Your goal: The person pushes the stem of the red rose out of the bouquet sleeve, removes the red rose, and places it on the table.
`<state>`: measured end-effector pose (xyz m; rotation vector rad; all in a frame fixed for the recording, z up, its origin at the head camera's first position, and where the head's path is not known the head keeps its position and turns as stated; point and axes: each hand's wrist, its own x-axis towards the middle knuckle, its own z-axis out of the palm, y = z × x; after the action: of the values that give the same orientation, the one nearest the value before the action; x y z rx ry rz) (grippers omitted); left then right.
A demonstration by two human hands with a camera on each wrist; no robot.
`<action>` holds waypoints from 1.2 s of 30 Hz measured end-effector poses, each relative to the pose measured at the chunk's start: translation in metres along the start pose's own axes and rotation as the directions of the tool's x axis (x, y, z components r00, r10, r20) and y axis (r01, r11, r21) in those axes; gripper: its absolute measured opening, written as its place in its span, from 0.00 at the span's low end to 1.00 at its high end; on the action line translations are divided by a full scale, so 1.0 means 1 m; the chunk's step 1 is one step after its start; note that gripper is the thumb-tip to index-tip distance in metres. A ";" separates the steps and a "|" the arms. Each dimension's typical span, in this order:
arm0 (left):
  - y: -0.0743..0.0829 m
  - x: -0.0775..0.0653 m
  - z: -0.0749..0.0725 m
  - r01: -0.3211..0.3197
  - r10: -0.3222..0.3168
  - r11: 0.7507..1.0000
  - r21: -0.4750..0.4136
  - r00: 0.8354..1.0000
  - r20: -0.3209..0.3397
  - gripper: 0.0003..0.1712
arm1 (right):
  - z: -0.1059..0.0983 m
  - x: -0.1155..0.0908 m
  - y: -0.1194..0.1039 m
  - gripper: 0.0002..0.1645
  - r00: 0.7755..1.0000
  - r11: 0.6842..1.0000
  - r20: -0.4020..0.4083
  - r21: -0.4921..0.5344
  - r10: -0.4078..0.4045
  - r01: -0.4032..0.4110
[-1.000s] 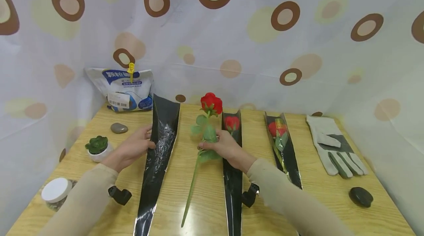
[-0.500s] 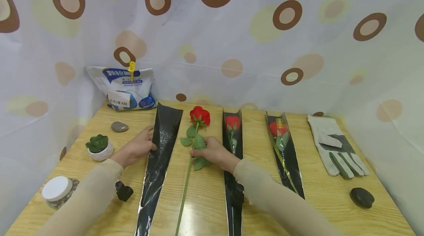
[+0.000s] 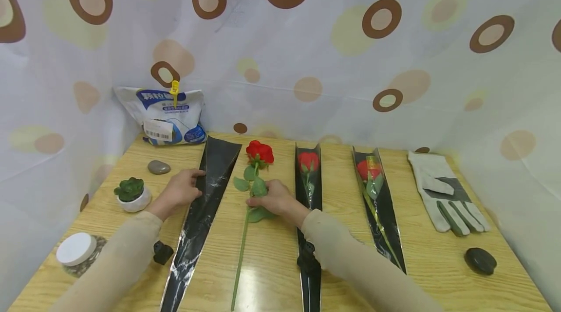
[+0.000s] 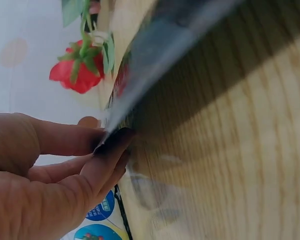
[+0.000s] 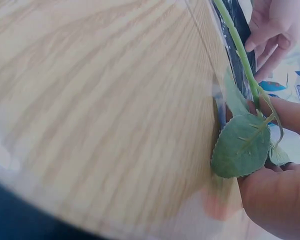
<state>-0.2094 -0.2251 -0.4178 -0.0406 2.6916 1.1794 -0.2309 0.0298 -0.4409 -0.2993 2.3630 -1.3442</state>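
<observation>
My left hand (image 3: 181,189) pinches the left edge of a long black flower sleeve (image 3: 215,171), which tapers toward the front of the table. In the left wrist view, thumb and fingers grip the sleeve's edge (image 4: 160,65), held up over the wood. Just right of it, my right hand (image 3: 273,200) holds a red artificial rose (image 3: 259,152) by its green stem, near the leaves. The bloom points away from me and the stem runs toward the front. Close up in the right wrist view, a serrated leaf (image 5: 242,145) partly covers the fingers.
Two more black sleeves, each with a rose (image 3: 308,161) or a gold-banded rose (image 3: 369,170), lie to the right. Beyond are work gloves (image 3: 447,192) and a black stone (image 3: 480,261). At left: a printed bag (image 3: 171,119), grey stone (image 3: 158,167), potted succulent (image 3: 131,195), lidded jar (image 3: 79,253).
My right hand has moved left and lower with the rose, nearer the left sleeve. That sleeve's top has come down and its narrow end has swung left, with my left hand still at its edge.
</observation>
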 end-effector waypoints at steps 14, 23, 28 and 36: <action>0.008 -0.005 -0.008 -0.099 0.099 0.952 0.289 0.995 0.017 0.23 | -0.021 -0.016 -0.017 0.28 0.997 0.945 0.004 -0.320 -0.075 0.072; 0.049 -0.019 0.001 -0.233 0.266 0.932 0.277 0.960 -0.088 0.22 | -0.085 -0.038 -0.037 0.27 0.978 0.841 0.084 -0.500 -0.190 0.206; 0.082 -0.023 0.036 -0.433 0.435 0.900 0.049 0.893 -0.115 0.24 | -0.121 -0.041 -0.039 0.22 0.980 0.811 0.064 -0.552 -0.191 0.194; 0.118 -0.045 0.092 0.078 0.150 0.838 -0.540 0.918 0.366 0.33 | -0.136 -0.037 -0.020 0.25 0.992 0.738 -0.015 -0.669 -0.125 0.083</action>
<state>-0.1622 -0.0800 -0.3846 0.1516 1.9454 1.7217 -0.2587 0.1385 -0.3528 -0.6075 2.8425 -0.4751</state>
